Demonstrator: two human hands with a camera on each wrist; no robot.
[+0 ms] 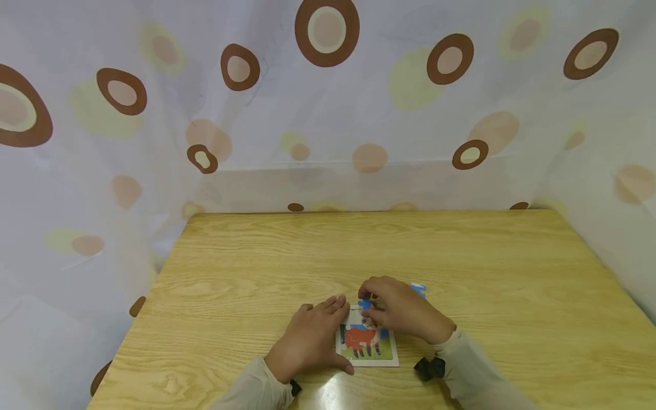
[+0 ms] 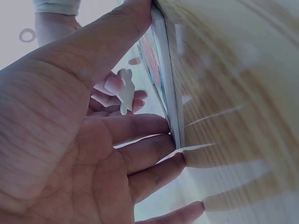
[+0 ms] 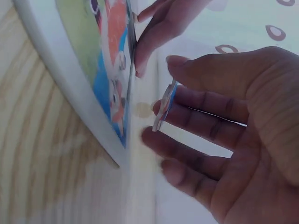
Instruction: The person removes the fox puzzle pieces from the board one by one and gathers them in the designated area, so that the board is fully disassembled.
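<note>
A jigsaw puzzle point(image 1: 360, 340) in a white-edged tray lies on the table, with an orange-red animal on green and blue. My left hand point(image 1: 314, 335) rests along the tray's left side; its fingers are stretched out and spread, touching the edge and tabletop in the left wrist view. Over the tray's upper part, my right hand point(image 1: 405, 307) pinches a jigsaw piece point(image 3: 166, 105) between thumb and fingers. That piece is tilted on edge and apart from the tray in the right wrist view. Pale bare backing shows at the tray's upper left.
Another blue and white jigsaw piece point(image 1: 418, 288) lies on the table just beyond my right hand. The wood-grain table point(image 1: 246, 256) extends around the tray. A patterned white sheet point(image 1: 328, 125) hangs behind and at both sides. A black device point(image 1: 429, 368) sits by my right wrist.
</note>
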